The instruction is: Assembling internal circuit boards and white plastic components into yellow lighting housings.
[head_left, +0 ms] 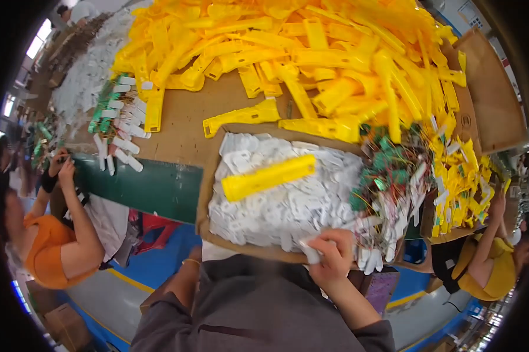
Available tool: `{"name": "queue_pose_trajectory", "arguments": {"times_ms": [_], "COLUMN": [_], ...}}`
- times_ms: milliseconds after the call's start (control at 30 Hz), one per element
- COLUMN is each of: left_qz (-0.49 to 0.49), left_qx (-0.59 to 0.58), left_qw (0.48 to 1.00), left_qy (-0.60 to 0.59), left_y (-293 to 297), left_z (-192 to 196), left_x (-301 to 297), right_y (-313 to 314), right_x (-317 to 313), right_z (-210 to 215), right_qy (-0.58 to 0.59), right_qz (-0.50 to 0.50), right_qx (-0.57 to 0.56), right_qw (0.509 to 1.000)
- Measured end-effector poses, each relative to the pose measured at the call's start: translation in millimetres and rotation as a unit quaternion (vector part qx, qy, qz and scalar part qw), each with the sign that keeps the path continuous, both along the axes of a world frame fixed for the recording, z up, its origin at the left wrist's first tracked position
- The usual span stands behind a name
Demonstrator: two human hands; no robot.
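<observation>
My right hand (333,253) is closed at the near right corner of a cardboard box (202,208), pinching a small white plastic piece (310,252) between thumb and fingers. Small white plastic parts (258,220) fill the box. A yellow plastic housing (269,178) lies slantwise on top of them. Of my left arm, the forearm and wrist show; my left hand (195,254) is down by the near left corner of the box, its fingers hidden.
Yellow housings (358,58) are heaped across the far side. Wired green circuit boards (387,170) with white pieces lie right of the box; more white pieces (123,120) lie left. People in orange (65,252) and yellow (487,267) sit at either side.
</observation>
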State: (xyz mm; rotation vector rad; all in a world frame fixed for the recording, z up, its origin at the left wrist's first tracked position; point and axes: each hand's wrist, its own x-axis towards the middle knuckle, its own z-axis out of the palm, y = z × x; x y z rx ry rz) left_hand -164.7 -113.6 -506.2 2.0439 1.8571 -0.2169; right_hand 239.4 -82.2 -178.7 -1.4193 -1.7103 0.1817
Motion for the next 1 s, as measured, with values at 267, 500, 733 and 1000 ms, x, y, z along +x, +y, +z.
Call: {"name": "queue_pose_trajectory", "arguments": {"times_ms": [267,500,733,1000], "left_qz": [0.119,-0.189,-0.317,-0.226], "left_qx": [-0.026,-0.417,-0.343,0.3], "left_qw": [0.897,0.886,0.869,0.905], "left_qy": [-0.425,-0.073,0.162,-0.198], "left_y": [24.8,20.1,-11.6,128.2], "left_z": [191.6,322.0,312.5,383.1], "left_x": [73.4,101.3,151.2,225.1], "right_y": [-30.1,-25.8,-26.9,-34.1], "right_x": [24.2,40.0,38.8,15.5], "right_z": [17.1,16.5,15.3,14.4], "right_qy": [0.2,0.275,0.567,0.592], "right_qz": [0.112,0.153,0.101,-0.007], "right_qx": [0.118,0.066,-0.169,-0.13], "right_qw": [0.966,0.947,0.8,0.795]}}
